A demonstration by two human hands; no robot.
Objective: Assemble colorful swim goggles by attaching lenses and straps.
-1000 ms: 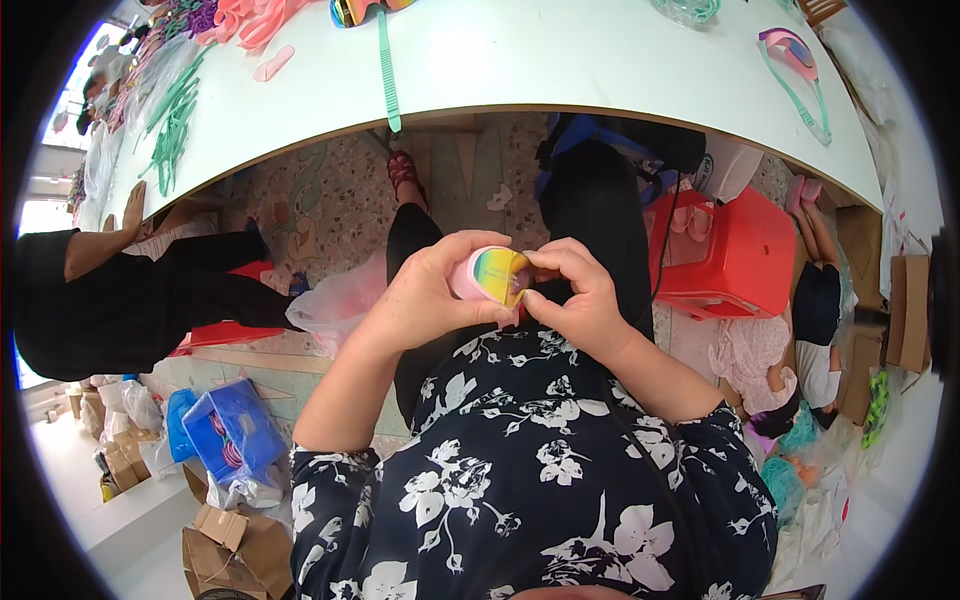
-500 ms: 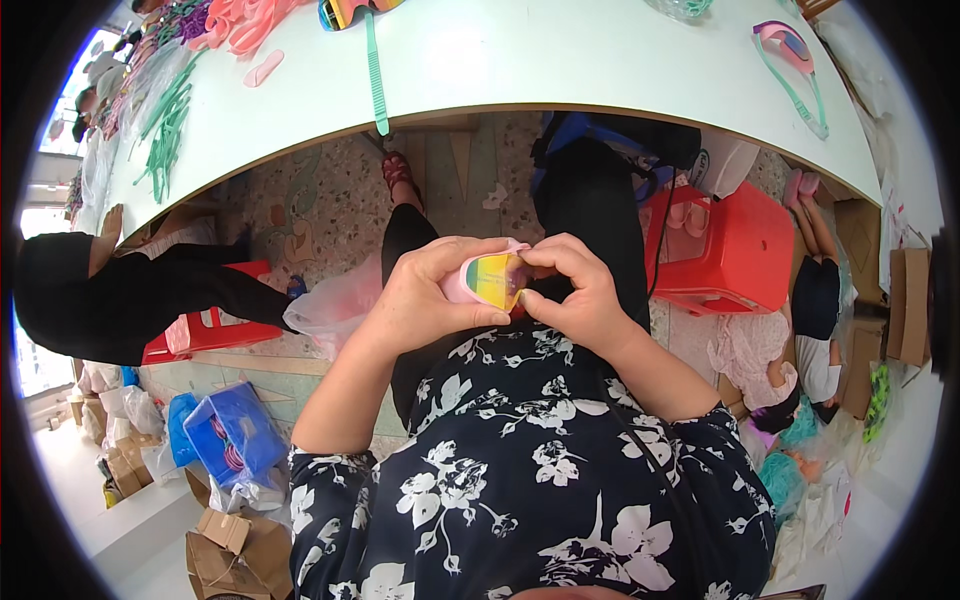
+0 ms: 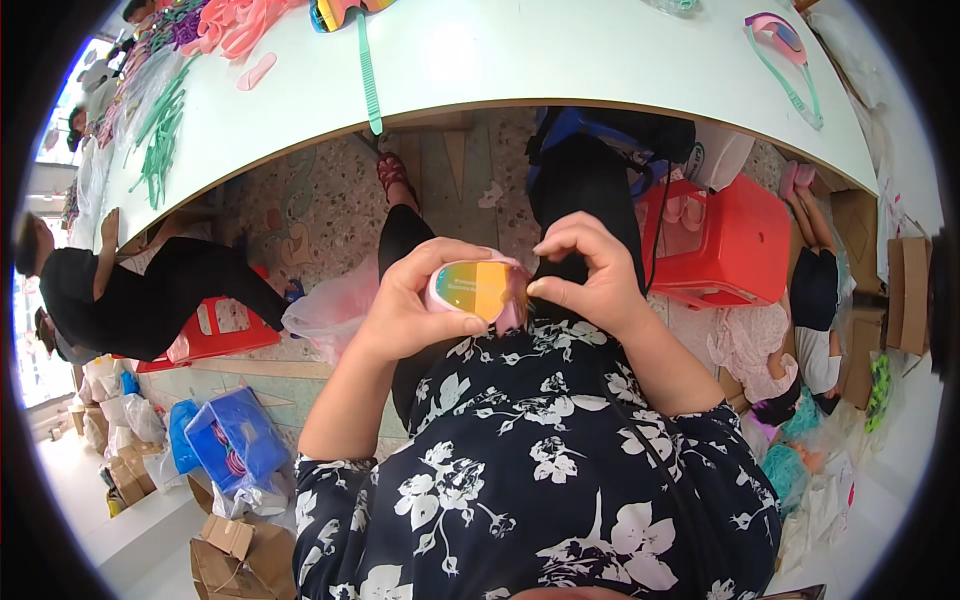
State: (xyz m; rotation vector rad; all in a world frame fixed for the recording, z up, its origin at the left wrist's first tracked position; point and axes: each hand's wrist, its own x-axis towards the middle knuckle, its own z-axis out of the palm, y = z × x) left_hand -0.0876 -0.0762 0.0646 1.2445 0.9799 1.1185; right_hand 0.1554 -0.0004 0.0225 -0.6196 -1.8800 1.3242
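Seen from above, a person in a dark floral top sits at a white table, holding pink goggles over the lap, well clear of the table's near edge. The left hand grips the goggles around one side, its fingers above and thumb below, a mirrored yellow-green lens facing up. The right hand is partly open beside their right end, thumb and forefinger parted; whether the thumb touches the goggles cannot be told. The step in hand appears to be close finger work at that right end. The next move seems to call for a steady left grip and a careful pinch of the right fingertips, without smearing the lens. On the table, a rainbow-lens pair lies at the far edge, its green strap reaching the near edge. Loose green straps lie toward the left end, below a coral heap at the far edge; a pink pair rests near the right end.
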